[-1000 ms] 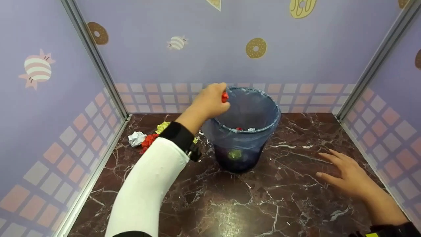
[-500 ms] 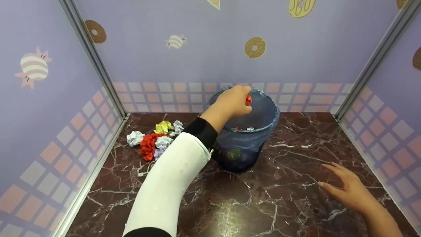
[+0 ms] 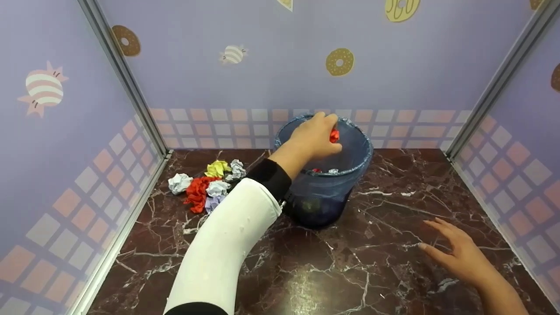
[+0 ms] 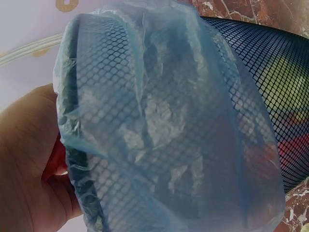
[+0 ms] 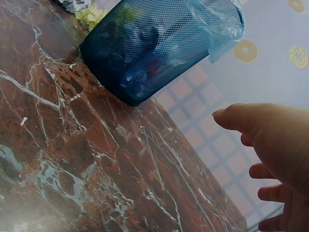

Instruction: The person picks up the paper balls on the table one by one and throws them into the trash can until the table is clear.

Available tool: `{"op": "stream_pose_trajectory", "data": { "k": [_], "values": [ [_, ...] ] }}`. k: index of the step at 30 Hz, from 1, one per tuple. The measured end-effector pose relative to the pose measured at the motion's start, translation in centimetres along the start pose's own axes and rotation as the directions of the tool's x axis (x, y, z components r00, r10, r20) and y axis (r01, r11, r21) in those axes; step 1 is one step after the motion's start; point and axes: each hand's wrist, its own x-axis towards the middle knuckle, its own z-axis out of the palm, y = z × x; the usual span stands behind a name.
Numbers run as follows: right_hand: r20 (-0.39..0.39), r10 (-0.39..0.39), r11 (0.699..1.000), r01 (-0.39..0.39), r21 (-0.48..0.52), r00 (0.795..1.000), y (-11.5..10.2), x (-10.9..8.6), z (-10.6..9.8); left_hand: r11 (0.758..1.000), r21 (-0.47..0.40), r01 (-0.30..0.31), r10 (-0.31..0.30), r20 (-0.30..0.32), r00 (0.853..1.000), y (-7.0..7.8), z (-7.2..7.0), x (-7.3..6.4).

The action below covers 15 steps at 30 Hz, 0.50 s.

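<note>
My left hand [image 3: 311,136] is over the mouth of a mesh waste bin [image 3: 326,188] lined with a blue plastic bag. Between its thumb and fingers it pinches a crumpled red paper ball [image 3: 334,136], partly hidden by the hand. The left wrist view shows the bag's folded rim [image 4: 72,121] right beside that hand, with a bit of the red paper visible. Inside the bin, red and white scraps show past the rim. My right hand [image 3: 461,253] hovers over the table at the right, fingers apart, holding nothing.
Left of the bin lies a pile of crumpled paper: white [image 3: 180,183], red [image 3: 197,194], yellow [image 3: 217,169] and pale purple [image 3: 214,203] balls among them. Patterned panels [image 3: 280,78] wall in the dark marbled table [image 3: 393,271] at the back and both sides.
The left hand has moved right from the bin's left rim to above its opening, carrying the red paper ball, and its fingers have loosened slightly. The right hand has shifted slightly downward.
</note>
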Motion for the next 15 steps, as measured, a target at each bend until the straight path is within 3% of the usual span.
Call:
{"op": "stream_pose_trajectory", "data": {
  "k": [9,15],
  "values": [
    [-0.022,-0.024,1.0,0.023,-0.003,0.999,-0.2,-0.1,0.5,0.993,0.121,0.005,-0.008,0.025,1.0,-0.4,-0.6,-0.2],
    [-0.022,-0.008,1.0,0.008,0.001,1.0,-0.1,-0.1,0.5,0.989,0.146,0.026,-0.023,-0.025,0.999,-2.3,-1.8,-0.9]
  ]
}}
